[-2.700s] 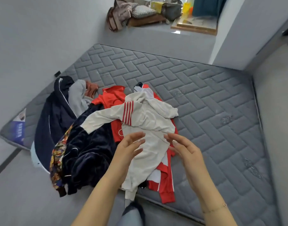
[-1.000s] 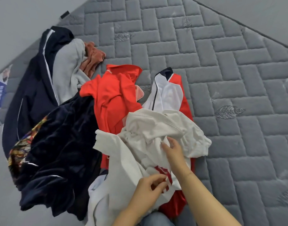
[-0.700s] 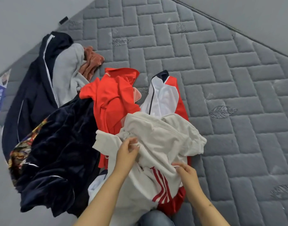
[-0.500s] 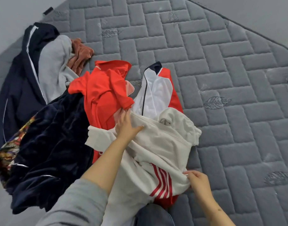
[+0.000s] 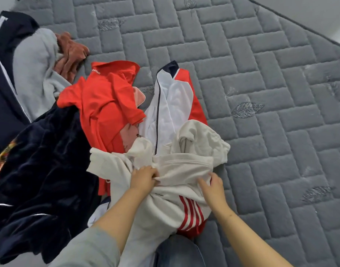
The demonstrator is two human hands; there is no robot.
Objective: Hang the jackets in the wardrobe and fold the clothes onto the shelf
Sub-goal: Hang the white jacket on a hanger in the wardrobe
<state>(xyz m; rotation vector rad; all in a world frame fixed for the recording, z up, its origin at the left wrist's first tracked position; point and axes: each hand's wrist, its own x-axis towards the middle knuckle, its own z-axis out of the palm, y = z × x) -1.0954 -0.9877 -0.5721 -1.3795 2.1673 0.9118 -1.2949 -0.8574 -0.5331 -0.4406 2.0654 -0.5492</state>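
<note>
Soft, even daylight fills my view, with no hard shadows; only faint shade sits under the clothes. The navy velvet jacket (image 5: 40, 170) swallows light and shows a dull sheen. The mattress (image 5: 261, 132) stitching bends toward the edges from the wide lens. My sleeve (image 5: 88, 251) nearest the camera looks soft and blurred.

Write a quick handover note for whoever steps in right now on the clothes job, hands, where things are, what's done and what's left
Left hand: grips a bunch of the cream jacket.
Right hand: pinches the same jacket's fabric.
The cream jacket lies crumpled over the red-and-white jacket, beside the red shirt and dark velvet garment, all on the grey mattress.
Done: nothing hung or folded here.
Left: everything; wardrobe and shelf are out of view.
</note>
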